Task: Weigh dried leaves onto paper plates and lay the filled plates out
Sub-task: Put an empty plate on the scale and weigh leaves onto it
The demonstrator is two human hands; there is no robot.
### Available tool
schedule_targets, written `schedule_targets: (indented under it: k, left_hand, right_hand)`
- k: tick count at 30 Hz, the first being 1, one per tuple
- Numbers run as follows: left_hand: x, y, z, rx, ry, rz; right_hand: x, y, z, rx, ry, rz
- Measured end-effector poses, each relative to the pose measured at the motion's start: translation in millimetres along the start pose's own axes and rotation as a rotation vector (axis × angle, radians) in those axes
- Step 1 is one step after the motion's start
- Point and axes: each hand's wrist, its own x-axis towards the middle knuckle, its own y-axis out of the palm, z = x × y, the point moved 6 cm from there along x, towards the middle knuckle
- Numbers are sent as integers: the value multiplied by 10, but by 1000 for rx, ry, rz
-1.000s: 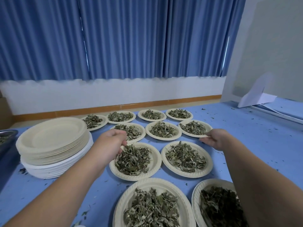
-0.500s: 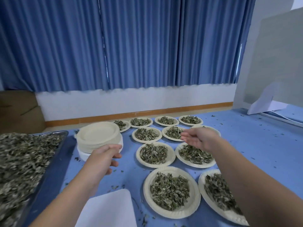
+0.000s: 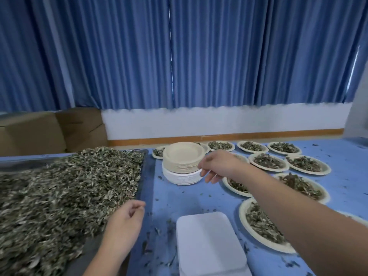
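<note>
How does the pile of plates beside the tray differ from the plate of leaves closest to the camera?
The plate pile is stacked high; the nearest filled plate lies single on the table. The pile's top plate is empty; the nearest filled plate carries dried leaves. Both are round, pale paper plates.

Left: leaf tray (image 3: 90,247) blocks.
Centre: bare table (image 3: 175,198) lane between tray and scale (image 3: 209,248).
Far: plate stack (image 3: 183,164).
Right: filled plates (image 3: 267,169), crowded.

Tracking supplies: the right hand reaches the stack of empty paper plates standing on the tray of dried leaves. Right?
No. The head view shows the right hand at the stack of empty paper plates, but it stands on the blue table beside the tray of dried leaves.
</note>
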Motion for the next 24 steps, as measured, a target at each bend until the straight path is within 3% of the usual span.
schedule_targets:
  k: [6,17,24]
  left_hand:
    - [5,116,-22,240,80,73]
    - [32,139,52,274,124,76]
    - [44,141,81,260,135,79]
  right_hand:
    - [425,365,369,-699,-215,-142]
    - [836,481,173,-820,68,-81]
    - [931,381,195,-689,-88,-228]
